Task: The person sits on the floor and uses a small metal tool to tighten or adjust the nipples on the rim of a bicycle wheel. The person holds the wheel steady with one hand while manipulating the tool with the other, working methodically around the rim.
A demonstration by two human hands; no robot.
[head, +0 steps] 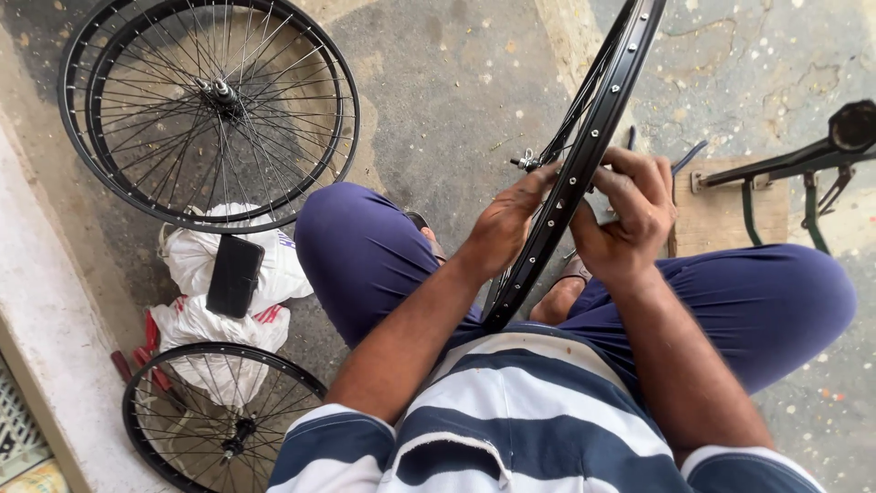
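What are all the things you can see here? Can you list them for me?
Bicycle wheel in hand: one, black rim, upright between the knees.
Bicycle wheels on the ground: at least three, black; two stacked top left, one bottom left.
Cloth bundle: one, white, between those wheels.
Flat pouch: one, black, on the bundle.
Red-handled tools: beside the bundle, count unclear.
Wooden board: one, brown, right.
Metal stand: one, dark, on the board.
Concrete ground: grey, speckled.
Left hand: on the rim's left side.
Right hand: on the rim's right side.
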